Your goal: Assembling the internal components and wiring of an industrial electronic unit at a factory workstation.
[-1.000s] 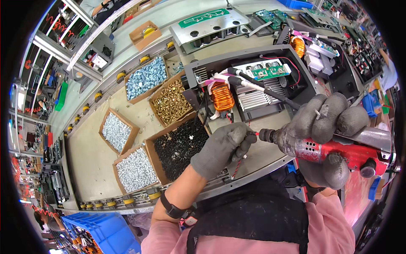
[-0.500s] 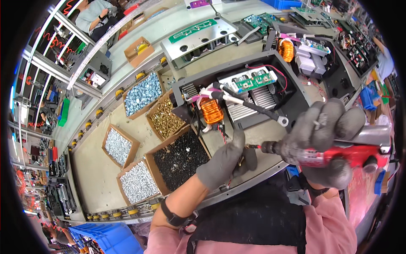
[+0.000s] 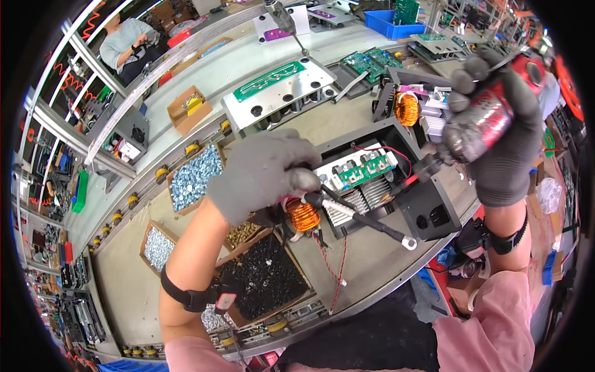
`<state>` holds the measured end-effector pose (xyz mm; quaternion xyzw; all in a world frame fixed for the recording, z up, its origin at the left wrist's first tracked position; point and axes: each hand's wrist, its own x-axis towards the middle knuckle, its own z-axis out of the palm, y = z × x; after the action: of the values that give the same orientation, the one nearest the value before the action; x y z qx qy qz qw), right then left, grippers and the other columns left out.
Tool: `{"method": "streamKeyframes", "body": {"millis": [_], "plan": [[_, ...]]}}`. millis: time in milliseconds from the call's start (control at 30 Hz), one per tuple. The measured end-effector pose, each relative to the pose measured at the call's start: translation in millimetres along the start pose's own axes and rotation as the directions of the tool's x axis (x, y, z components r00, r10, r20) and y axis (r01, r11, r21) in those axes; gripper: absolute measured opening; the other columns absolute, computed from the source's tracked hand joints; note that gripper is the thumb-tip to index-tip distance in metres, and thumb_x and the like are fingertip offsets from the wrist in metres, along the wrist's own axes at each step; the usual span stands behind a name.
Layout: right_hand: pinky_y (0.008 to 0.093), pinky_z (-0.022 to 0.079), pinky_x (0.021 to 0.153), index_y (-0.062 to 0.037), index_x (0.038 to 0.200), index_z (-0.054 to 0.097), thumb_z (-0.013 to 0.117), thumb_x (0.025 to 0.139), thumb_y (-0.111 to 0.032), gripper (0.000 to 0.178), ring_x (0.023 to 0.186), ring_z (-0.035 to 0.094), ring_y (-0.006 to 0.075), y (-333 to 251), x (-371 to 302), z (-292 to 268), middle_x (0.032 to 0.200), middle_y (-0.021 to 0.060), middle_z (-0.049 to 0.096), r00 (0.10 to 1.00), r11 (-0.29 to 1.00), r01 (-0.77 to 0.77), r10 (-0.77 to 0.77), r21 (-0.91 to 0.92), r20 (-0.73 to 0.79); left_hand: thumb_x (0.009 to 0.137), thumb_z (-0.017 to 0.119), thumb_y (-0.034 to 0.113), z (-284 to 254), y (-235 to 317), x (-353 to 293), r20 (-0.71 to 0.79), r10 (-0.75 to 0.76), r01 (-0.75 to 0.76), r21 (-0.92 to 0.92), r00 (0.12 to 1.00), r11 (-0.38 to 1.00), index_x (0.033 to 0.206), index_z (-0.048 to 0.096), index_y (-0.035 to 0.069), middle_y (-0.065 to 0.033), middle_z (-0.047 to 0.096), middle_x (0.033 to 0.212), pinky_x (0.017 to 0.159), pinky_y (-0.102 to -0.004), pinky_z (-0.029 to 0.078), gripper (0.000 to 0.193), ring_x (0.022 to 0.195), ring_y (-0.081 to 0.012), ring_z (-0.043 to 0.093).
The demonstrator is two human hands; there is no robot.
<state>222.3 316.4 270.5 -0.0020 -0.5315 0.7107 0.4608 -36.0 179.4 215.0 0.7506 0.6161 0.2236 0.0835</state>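
My right hand [image 3: 511,118], in a grey glove, grips a red power screwdriver [image 3: 486,118]. Its bit slants down and left over the finned heat sink [image 3: 372,197] inside a black metal case [image 3: 427,208]. My gloved left hand [image 3: 263,170] is over the case's left end, fingers bent and closed beside the cable ends; whatever they hold is hidden. Just below it sits an orange copper coil [image 3: 302,214]. A black cable with a ring lug [image 3: 408,242] crosses the heat sink. Behind that lies a green circuit board [image 3: 365,170] on a silver plate.
Left of the case stand cardboard boxes of black screws [image 3: 263,273], brass screws [image 3: 243,230], bluish fasteners [image 3: 195,180] and silver screws [image 3: 158,247]. A silver plate assembly [image 3: 279,93] lies beyond. Another coil unit [image 3: 407,108] stands behind the case. One screwdriver [image 3: 285,22] hangs overhead.
My left hand has left the screwdriver's tip and moved up to the case's left end. My right hand has lifted the screwdriver, now pointing down into the case. The view has shifted.
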Motion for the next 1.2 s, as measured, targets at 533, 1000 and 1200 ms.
{"method": "streamKeyframes", "body": {"millis": [533, 1000, 1200], "plan": [[0.0326, 0.055, 0.06, -0.0015, 0.093, 0.057, 0.057, 0.085, -0.028, 0.028, 0.068, 0.062, 0.0216, 48, 1, -2, 0.081, 0.0115, 0.061, 0.873, 0.922, -0.289, 0.364, 0.258, -0.323, 0.073, 0.067, 0.042, 19, -12, 10, 0.07, 0.206, -0.207, 0.014, 0.976, 0.978, 0.089, 0.069, 0.016, -0.0061, 0.053, 0.07, 0.059, -0.0381, 0.044, 0.03, 0.067, -0.0268, 0.056], [0.0322, 0.053, 0.06, -0.0048, 0.094, 0.058, 0.057, 0.086, -0.032, 0.028, 0.068, 0.062, 0.0191, 39, 40, -10, 0.081, 0.0084, 0.062, 0.956, 0.972, -0.235, 0.234, 0.012, -0.175, 0.07, 0.069, 0.038, 29, 3, 29, 0.022, -0.229, 0.218, 0.228, 0.973, 0.949, 0.1, 0.063, 0.01, -0.0099, 0.062, 0.091, 0.074, -0.0392, 0.048, 0.041, 0.088, -0.0303, 0.061], [0.0313, 0.052, 0.059, -0.0047, 0.093, 0.058, 0.056, 0.086, -0.031, 0.028, 0.07, 0.061, 0.0176, 51, 43, -11, 0.081, 0.0082, 0.061, 0.954, 0.978, -0.207, 0.194, -0.031, -0.229, 0.072, 0.067, 0.035, 41, 5, 32, -0.079, -0.293, 0.303, 0.28, 0.953, 0.911, 0.086, 0.061, 0.008, -0.0089, 0.06, 0.082, 0.065, -0.0401, 0.048, 0.031, 0.079, -0.0295, 0.062]]}}
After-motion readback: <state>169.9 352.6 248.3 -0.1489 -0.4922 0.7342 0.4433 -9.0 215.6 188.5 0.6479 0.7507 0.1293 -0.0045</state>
